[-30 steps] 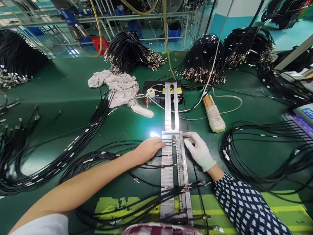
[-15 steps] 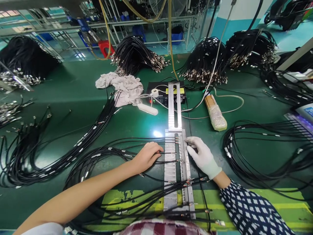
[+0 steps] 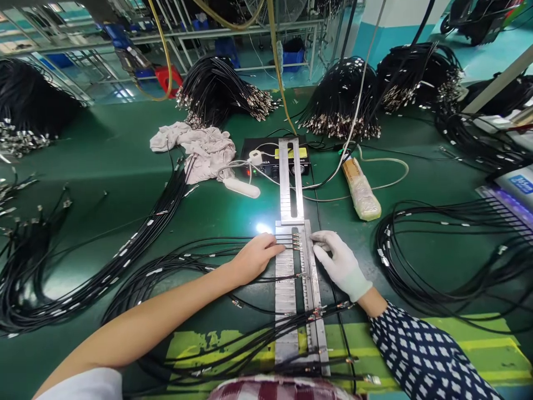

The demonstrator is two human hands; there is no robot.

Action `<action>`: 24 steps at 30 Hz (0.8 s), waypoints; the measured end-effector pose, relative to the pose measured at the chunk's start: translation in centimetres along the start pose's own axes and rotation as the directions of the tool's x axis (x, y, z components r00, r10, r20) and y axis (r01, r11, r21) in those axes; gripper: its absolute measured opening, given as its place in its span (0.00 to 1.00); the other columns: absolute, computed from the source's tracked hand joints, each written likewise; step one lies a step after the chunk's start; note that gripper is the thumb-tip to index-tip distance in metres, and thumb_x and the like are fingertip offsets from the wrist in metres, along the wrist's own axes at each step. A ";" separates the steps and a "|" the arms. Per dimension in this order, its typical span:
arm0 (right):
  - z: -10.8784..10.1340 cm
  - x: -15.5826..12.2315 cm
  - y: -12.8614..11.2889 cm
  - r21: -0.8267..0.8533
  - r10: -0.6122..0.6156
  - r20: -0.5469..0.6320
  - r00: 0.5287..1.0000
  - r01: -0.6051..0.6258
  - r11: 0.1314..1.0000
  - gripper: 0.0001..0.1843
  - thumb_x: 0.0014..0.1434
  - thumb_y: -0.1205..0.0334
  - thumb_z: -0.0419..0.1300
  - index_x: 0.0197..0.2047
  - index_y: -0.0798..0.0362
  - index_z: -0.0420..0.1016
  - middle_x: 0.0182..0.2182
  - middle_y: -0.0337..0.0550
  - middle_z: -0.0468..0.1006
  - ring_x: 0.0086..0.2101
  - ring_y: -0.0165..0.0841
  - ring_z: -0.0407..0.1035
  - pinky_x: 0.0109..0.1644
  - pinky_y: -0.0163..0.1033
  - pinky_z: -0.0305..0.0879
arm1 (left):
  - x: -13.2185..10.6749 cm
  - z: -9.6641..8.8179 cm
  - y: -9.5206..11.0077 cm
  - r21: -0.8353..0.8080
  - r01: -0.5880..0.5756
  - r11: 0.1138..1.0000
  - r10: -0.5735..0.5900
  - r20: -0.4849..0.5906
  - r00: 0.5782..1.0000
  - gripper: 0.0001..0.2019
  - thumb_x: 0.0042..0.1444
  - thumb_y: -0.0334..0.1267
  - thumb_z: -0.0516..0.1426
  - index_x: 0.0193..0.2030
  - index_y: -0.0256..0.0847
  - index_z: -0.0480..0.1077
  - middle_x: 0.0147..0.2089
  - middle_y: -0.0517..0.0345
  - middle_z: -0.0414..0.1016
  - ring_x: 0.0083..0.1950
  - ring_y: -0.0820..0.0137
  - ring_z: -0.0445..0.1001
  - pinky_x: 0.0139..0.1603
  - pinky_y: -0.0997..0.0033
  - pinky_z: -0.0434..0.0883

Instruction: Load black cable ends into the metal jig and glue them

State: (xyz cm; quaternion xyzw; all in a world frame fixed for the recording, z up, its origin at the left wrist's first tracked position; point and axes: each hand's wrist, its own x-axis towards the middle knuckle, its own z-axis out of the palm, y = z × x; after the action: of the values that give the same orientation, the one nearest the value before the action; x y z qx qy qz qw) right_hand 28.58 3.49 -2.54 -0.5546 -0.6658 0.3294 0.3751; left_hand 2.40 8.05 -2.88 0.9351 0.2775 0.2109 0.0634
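My bare left hand (image 3: 258,256) pinches a black cable (image 3: 288,248) over the left side of a slotted metal fixture (image 3: 285,300). The cable's tip points right, across the fixture's slot, just below several cable ends (image 3: 296,238) lying in the grooves. Another cable end (image 3: 300,275) lies across the fixture lower down. My right hand (image 3: 336,261), in a white glove, rests its fingertips against the fixture's right rail (image 3: 311,261). Its thumb and forefinger are apart, and I see nothing between them. More black cables (image 3: 266,333) cross the fixture near me.
Behind the fixture stand a black control box (image 3: 266,150), a white lamp (image 3: 241,188) and a crumpled cloth (image 3: 208,150). A plastic-wrapped tool (image 3: 361,191) lies to the right. Cable bundles (image 3: 220,89) line the table's far edge; cable coils (image 3: 391,266) lie right, loose cables (image 3: 108,278) left.
My left hand has moved up along the fixture with the cable, closer to the upper cable ends. My right hand stays at the rail. The whole view has shifted slightly.
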 end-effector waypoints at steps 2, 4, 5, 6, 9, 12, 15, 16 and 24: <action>0.0 0.0 -0.1 0.001 0.001 -0.001 1.000 -0.001 1.000 0.10 0.66 0.61 0.54 0.48 0.48 0.73 0.47 0.45 0.74 0.44 0.36 0.72 0.49 0.44 0.73 | 0.0 0.0 -0.2 -0.012 -0.020 1.000 0.020 -0.010 1.000 0.18 0.69 0.30 0.43 0.48 0.37 0.74 0.39 0.51 0.70 0.40 0.68 0.67 0.40 0.70 0.68; 0.0 0.0 -0.1 0.004 -0.005 -0.001 1.000 0.005 1.000 0.10 0.66 0.62 0.54 0.48 0.48 0.73 0.47 0.45 0.74 0.44 0.36 0.72 0.49 0.44 0.73 | -0.2 -0.1 -0.2 -0.015 -0.045 0.999 0.045 -0.025 0.999 0.17 0.69 0.29 0.44 0.49 0.37 0.74 0.40 0.50 0.70 0.41 0.68 0.67 0.41 0.69 0.68; -0.1 0.0 -0.1 0.006 -0.011 0.000 1.000 0.011 1.000 0.10 0.66 0.62 0.54 0.48 0.48 0.73 0.47 0.45 0.74 0.44 0.36 0.72 0.49 0.44 0.73 | -0.3 -0.1 -0.2 -0.005 -0.052 0.999 0.052 -0.029 0.998 0.17 0.69 0.30 0.44 0.49 0.37 0.74 0.41 0.49 0.71 0.42 0.67 0.67 0.42 0.68 0.68; -0.1 0.0 -0.1 0.008 -0.016 0.003 1.000 0.016 1.000 0.10 0.66 0.62 0.54 0.48 0.48 0.73 0.47 0.45 0.74 0.44 0.36 0.72 0.49 0.44 0.73 | -0.5 -0.2 -0.1 0.011 -0.048 0.999 0.048 -0.025 0.999 0.17 0.69 0.30 0.44 0.50 0.38 0.74 0.42 0.49 0.71 0.43 0.66 0.67 0.42 0.67 0.67; -0.1 0.0 0.1 0.004 -0.021 0.006 1.000 0.021 1.000 0.10 0.66 0.62 0.54 0.48 0.48 0.73 0.47 0.44 0.74 0.44 0.36 0.72 0.49 0.43 0.73 | -1.3 -0.2 0.6 0.079 0.019 0.997 -0.022 0.043 0.999 0.19 0.69 0.30 0.44 0.56 0.42 0.72 0.40 0.51 0.70 0.39 0.66 0.65 0.40 0.67 0.66; -0.1 0.1 0.3 -0.031 -0.025 0.006 1.000 0.025 0.999 0.10 0.66 0.61 0.54 0.47 0.48 0.74 0.47 0.44 0.74 0.45 0.36 0.72 0.50 0.44 0.72 | -1.6 -0.4 1.3 0.082 0.092 0.992 -0.103 0.141 0.985 0.21 0.69 0.29 0.42 0.61 0.40 0.69 0.38 0.50 0.70 0.37 0.65 0.64 0.39 0.65 0.65; -0.2 -0.1 0.3 -0.091 -0.063 0.020 0.998 0.065 0.994 0.10 0.66 0.61 0.54 0.46 0.47 0.75 0.48 0.44 0.74 0.48 0.39 0.70 0.53 0.47 0.70 | -1.4 -1.6 1.3 -0.105 0.190 0.976 -0.163 0.225 0.961 0.21 0.69 0.31 0.42 0.61 0.41 0.68 0.41 0.51 0.73 0.41 0.65 0.68 0.44 0.64 0.68; -0.3 -0.3 0.3 -0.100 -0.076 0.030 0.997 0.079 0.992 0.10 0.66 0.60 0.54 0.46 0.47 0.75 0.49 0.45 0.74 0.49 0.39 0.70 0.54 0.47 0.70 | -1.4 -2.3 1.1 -0.193 0.247 0.949 -0.198 0.243 0.950 0.20 0.69 0.32 0.43 0.61 0.42 0.67 0.42 0.52 0.73 0.43 0.66 0.69 0.46 0.65 0.68; -0.5 -1.2 0.5 -0.081 -0.072 0.046 0.996 0.076 0.994 0.10 0.66 0.59 0.54 0.46 0.47 0.74 0.47 0.45 0.75 0.48 0.39 0.71 0.52 0.46 0.71 | -6.5 -7.0 0.0 -0.175 0.456 0.872 -0.385 0.328 0.862 0.05 0.66 0.36 0.53 0.39 0.41 0.69 0.41 0.55 0.70 0.46 0.65 0.67 0.48 0.65 0.66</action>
State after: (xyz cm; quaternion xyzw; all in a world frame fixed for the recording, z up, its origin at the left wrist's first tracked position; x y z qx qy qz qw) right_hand 29.34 2.36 -2.90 -0.5373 -0.7069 0.2994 0.3493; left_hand -5.57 4.51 1.10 0.8562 0.4359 0.0885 0.2628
